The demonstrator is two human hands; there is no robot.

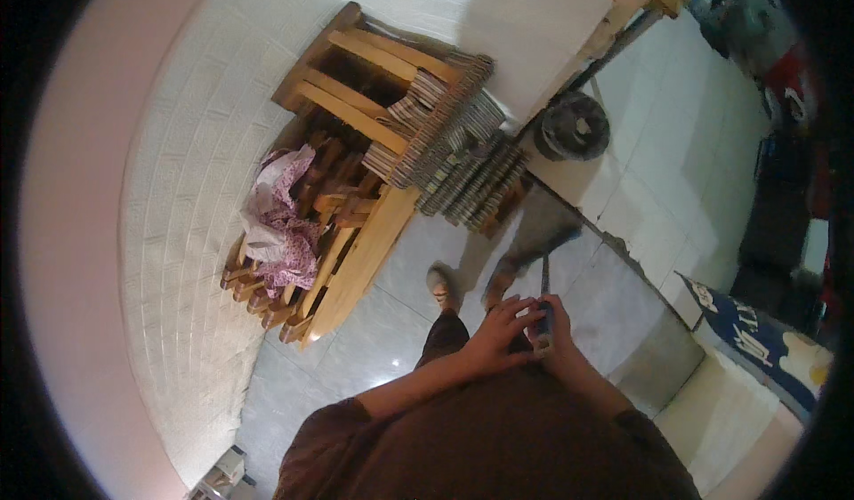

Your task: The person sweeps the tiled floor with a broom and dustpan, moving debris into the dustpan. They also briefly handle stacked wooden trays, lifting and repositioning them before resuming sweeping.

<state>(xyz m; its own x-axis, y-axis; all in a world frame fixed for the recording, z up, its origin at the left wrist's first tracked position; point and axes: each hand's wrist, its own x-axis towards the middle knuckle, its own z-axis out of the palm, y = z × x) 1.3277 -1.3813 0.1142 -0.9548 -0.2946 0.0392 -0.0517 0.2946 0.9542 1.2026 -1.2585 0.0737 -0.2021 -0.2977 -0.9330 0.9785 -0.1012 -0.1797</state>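
My right hand (562,333) is closed around the dark blue handle of a hand tool (546,276), whose thin, dark shaft or blade points away from my body. It is too blurred to tell the exact tool. Beside it, my left hand (497,340) lies with fingers stretched over towards the handle; whether they grip or only touch it is not clear. Both hands are in front of my brown top, above the grey tiled floor.
Wooden stools with striped woven covers (444,116) lie stacked ahead to the left, with a pink patterned cloth (283,226) on wooden frames beside them. A black bin (575,126) stands by a floor edge ahead. A blue printed bag or cloth (747,336) is at the right.
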